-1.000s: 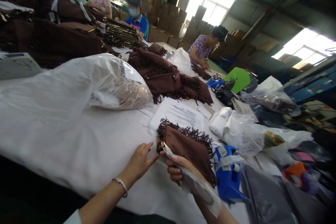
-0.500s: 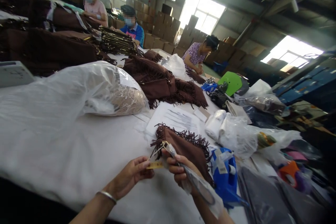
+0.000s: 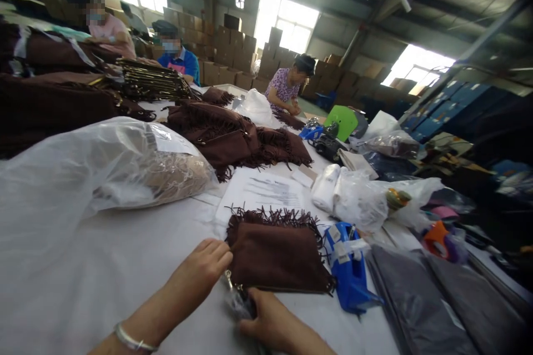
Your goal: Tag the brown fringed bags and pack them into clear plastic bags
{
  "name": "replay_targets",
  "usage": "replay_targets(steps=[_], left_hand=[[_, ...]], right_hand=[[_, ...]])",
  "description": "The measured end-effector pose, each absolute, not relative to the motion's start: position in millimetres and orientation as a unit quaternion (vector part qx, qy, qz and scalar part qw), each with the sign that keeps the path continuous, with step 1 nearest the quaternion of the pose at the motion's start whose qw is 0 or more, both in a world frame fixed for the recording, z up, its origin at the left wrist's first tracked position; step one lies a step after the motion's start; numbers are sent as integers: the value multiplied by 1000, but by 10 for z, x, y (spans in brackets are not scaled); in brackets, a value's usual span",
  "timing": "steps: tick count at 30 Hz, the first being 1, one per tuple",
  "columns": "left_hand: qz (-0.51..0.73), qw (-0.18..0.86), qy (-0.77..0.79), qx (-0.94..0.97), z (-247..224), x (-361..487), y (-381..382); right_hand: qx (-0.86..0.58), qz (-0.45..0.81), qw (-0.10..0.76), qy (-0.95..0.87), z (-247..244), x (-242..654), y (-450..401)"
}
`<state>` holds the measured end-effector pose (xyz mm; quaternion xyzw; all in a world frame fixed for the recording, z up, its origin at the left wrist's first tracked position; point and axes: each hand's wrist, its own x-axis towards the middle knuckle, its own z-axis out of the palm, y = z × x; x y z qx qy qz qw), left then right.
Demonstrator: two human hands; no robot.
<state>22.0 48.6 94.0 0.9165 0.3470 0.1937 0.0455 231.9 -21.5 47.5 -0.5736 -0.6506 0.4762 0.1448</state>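
"What fills the view?"
"A white-covered table [image 3: 166, 266], with a big clear plastic bag [image 3: 120, 172] at its left."
"And the brown fringed pouch [image 3: 278, 258]?"
"Flat on the table in front of the person, fringe along the far edge, zip along the near one. A blue tape dispenser [image 3: 350, 274] stands just beside its right end."
"The hands?"
"The left hand [image 3: 204, 263] has bent fingers at the pouch's left edge; I can't tell whether they grip. The right hand [image 3: 275, 319] grips a plastic-wrapped strap [image 3: 238, 304], blurred, near the pouch's near left corner."
"Anything smaller?"
"A metal clasp [image 3: 228, 275] below the left fingers."
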Motion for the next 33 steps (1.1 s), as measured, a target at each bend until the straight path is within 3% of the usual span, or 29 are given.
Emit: replay_targets(steps=[4,12,15,19,23,27,30,33], left_hand=[[214,0,274,938,660,829,560],[200,22,248,948,266,805,324],[211,6,266,941,284,714,277],[164,-34,273,947,145,1050,336],[165,-70,298,938,-6,1379,487],[208,-63,291,932,180,1380,706],[214,-52,299,929,518,1331,829],[207,-64,289,932,755,1261,820]], right_hand=[[-614,379,131,-680,344,2411,-359],[-516,195,276,-787,402,3134,-630],[-523,101,247,-809,300,3383,-490],[-495,70,236,-833,129,3474,-151],[-504,89,272,-815,270,3445,-2],[-466,130,340,-807,603,3305,-254],[-342,273,385,-812,633,3095,-492],[-411,456,468,-635,445,2931,-480]])
